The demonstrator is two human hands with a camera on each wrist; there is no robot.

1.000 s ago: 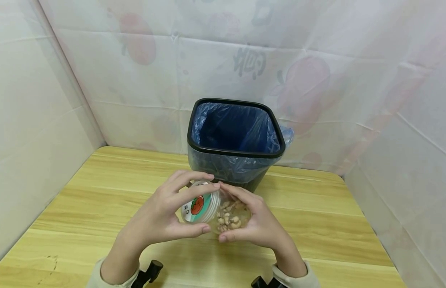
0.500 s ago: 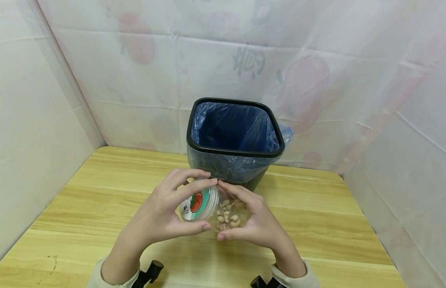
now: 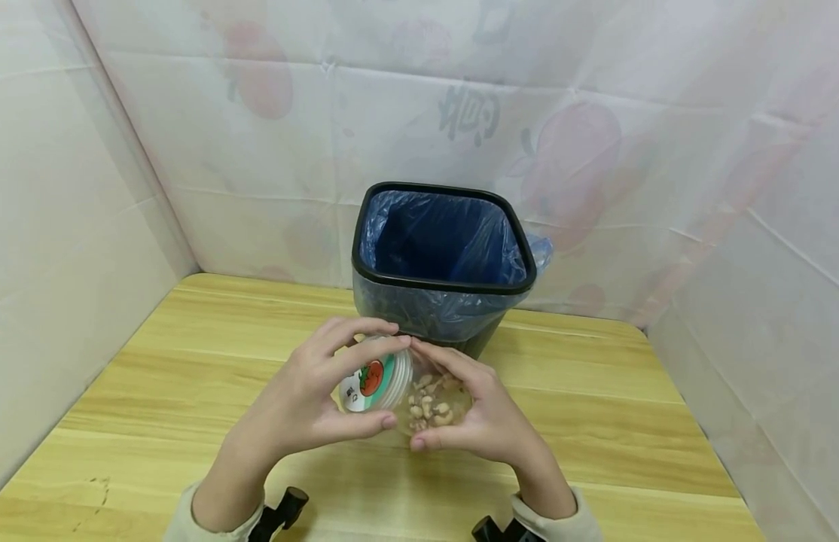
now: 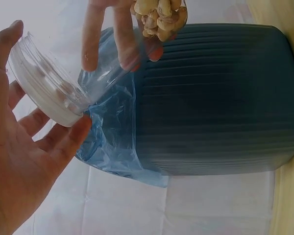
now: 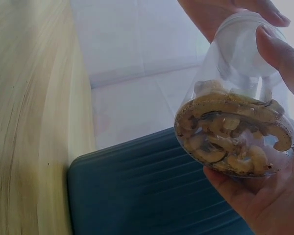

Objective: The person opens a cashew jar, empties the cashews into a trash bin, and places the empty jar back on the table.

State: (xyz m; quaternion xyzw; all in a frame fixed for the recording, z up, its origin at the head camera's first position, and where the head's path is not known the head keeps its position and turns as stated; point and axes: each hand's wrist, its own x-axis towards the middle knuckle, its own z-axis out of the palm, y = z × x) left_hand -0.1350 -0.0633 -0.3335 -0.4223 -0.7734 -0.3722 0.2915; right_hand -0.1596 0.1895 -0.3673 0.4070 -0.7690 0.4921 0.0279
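Note:
A clear plastic jar (image 3: 419, 433) with several cashews (image 3: 433, 406) in it is held above the table, tilted, its lid (image 3: 385, 384) toward the left. The lid carries a green and white label with a red tomato print. My left hand (image 3: 311, 391) grips the lid's rim between thumb and fingers. My right hand (image 3: 490, 414) holds the jar body with curled fingers. In the right wrist view the cashews (image 5: 235, 142) lie at the bottom end of the jar. The lid (image 4: 44, 90) sits at the jar's mouth in the left wrist view; its seating cannot be told.
Just behind the hands stands a dark waste bin (image 4: 210, 98) with a black rim (image 3: 446, 286) and a blue liner bag (image 3: 460, 309). It stands on the yellow wood-grain table (image 3: 189, 361). Pale printed cloth walls (image 3: 257, 165) enclose the back and sides.
Both hands and the jar stay nearly in place. The lid's tomato label has shifted very slightly between the frames.

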